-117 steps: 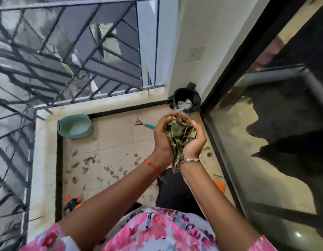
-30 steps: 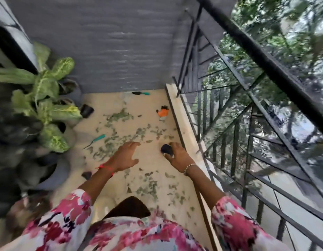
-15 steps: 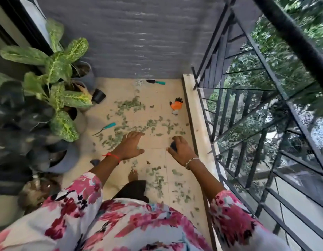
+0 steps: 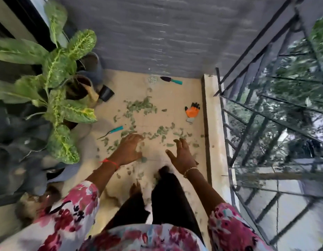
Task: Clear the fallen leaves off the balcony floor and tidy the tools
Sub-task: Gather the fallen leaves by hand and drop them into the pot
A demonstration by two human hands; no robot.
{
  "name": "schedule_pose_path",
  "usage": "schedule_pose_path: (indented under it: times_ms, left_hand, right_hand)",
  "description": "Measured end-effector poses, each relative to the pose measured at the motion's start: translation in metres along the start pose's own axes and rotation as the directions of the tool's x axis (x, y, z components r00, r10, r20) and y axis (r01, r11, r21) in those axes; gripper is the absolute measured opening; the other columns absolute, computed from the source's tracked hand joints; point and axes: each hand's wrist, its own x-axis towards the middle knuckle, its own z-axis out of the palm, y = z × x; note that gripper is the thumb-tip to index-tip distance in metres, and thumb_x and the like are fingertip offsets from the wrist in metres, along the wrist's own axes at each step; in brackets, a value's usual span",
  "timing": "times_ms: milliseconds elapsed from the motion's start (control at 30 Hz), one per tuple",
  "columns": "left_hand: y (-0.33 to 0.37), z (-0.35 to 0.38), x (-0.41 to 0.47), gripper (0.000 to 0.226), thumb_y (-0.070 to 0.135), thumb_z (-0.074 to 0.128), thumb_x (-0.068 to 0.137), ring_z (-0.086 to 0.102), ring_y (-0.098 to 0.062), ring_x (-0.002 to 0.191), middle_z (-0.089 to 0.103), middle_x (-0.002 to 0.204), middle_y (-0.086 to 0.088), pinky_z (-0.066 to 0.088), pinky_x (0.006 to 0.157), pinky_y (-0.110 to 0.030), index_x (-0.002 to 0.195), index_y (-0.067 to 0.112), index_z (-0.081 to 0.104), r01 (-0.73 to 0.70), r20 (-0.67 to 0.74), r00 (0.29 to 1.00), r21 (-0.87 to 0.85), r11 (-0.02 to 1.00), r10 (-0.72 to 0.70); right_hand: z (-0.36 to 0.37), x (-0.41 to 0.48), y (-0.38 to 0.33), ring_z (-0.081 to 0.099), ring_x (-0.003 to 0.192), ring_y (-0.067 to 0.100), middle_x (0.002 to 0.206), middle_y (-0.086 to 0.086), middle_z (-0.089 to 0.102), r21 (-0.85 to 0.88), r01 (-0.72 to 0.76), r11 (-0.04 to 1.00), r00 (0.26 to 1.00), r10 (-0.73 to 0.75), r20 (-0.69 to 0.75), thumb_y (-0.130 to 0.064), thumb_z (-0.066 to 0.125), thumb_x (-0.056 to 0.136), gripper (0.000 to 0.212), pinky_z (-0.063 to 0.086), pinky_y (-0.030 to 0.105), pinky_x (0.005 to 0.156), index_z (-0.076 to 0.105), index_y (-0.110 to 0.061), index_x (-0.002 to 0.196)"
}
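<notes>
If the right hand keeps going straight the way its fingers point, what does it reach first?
Most likely the scattered leaves just beyond the right hand, whose fingertips point up the floor. The orange glove lies farther along roughly that line. The hand's height above the tiles is unclear.

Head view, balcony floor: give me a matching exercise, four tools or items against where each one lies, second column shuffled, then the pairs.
Column 1
1. trowel
2. orange glove
3. teal-handled hand rake
4. small black pot

Column 2
A. tipped over beside the potted plant
B. at the foot of the grey wall, next to the floor drain
C. near the raised kerb under the railing
D. among the leaves, just beyond the left hand

Pairs: 1-B, 2-C, 3-D, 4-A
</notes>
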Motion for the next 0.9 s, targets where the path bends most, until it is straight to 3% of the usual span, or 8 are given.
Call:
schedule_pose_path:
  times_ms: [167,300,400,467,567,733,900]
  left_hand:
    - [-0.026,-0.001,0.085,0.082,0.05,0.049,0.069,0.029,-0.037,0.137,0.039,0.144,-0.019,0.021,0.115,-0.043,0.137,0.003,0.043,0.111,-0.072,0.99,-0.088,0.99,-0.117]
    - [-0.059,0.022,0.182,0.067,0.028,0.061,0.077,0.023,-0.037,0.139,0.036,0.144,-0.02,0.02,0.114,-0.043,0.135,0.001,0.042,0.193,-0.173,0.956,-0.237,0.952,-0.237]
    - [-0.102,0.065,0.264,0.064,0.017,0.065,0.082,0.015,-0.032,0.143,0.029,0.148,-0.017,0.014,0.116,-0.035,0.139,0.003,0.037,0.208,-0.199,0.944,-0.262,0.942,-0.264]
    - [-0.131,0.096,0.315,0.07,0.029,0.058,0.077,0.015,-0.032,0.143,0.028,0.149,-0.017,0.011,0.114,-0.03,0.139,0.003,0.037,0.221,-0.18,0.945,-0.267,0.938,-0.274]
    - [-0.185,0.142,0.395,0.085,0.042,0.053,0.065,0.02,-0.035,0.141,0.031,0.147,-0.02,0.017,0.116,-0.037,0.138,0.001,0.038,0.272,-0.167,0.928,-0.31,0.911,-0.334]
    - [-0.268,0.195,0.507,0.082,0.022,0.075,0.074,0.017,-0.033,0.142,0.026,0.15,-0.018,0.014,0.116,-0.035,0.141,0.002,0.032,0.261,-0.207,0.924,-0.272,0.926,-0.321]
    - [-0.342,0.225,0.588,0.073,0.021,0.073,0.075,0.025,-0.034,0.138,0.029,0.146,-0.02,0.023,0.114,-0.037,0.136,0.001,0.038,0.064,-0.345,0.929,-0.206,0.977,-0.134]
  right_hand:
    - [-0.007,0.114,0.005,0.013,0.143,0.029,0.153,0.018,0.014,0.022,0.072,0.997,0.994,-0.073,0.08,-0.035,0.046,0.095,0.063,0.014,0.036,0.117,0.023,-0.003,0.145]
    - [0.026,0.235,0.033,0.006,0.145,0.026,0.156,0.013,0.009,-0.096,0.157,0.983,0.973,-0.138,0.186,-0.039,0.042,0.096,0.065,0.012,0.033,0.116,0.018,-0.008,0.147]
    - [0.074,0.324,0.066,0.002,0.145,0.024,0.157,0.009,0.005,-0.136,0.144,0.98,0.967,-0.11,0.229,-0.041,0.041,0.096,0.065,0.012,0.034,0.116,0.016,-0.012,0.148]
    - [0.109,0.378,0.092,0.001,0.145,0.026,0.157,0.011,0.004,-0.185,0.114,0.976,0.963,-0.063,0.263,-0.041,0.04,0.096,0.065,0.012,0.036,0.116,0.015,-0.012,0.148]
    - [0.17,0.454,0.13,-0.003,0.145,0.027,0.157,0.013,0.001,-0.256,0.045,0.966,0.943,0.044,0.329,-0.043,0.037,0.096,0.067,0.007,0.037,0.117,0.01,-0.012,0.149]
    - [0.252,0.573,0.166,0.002,0.145,0.026,0.157,0.011,0.005,-0.142,-0.08,0.987,0.974,0.107,0.198,-0.044,0.038,0.096,0.063,0.011,0.039,0.117,0.016,-0.018,0.149]
    - [0.318,0.681,0.198,-0.001,0.145,0.024,0.157,0.01,0.003,-0.064,-0.213,0.975,0.976,0.21,-0.056,-0.049,0.038,0.094,0.062,0.005,0.039,0.118,0.018,-0.027,0.148]
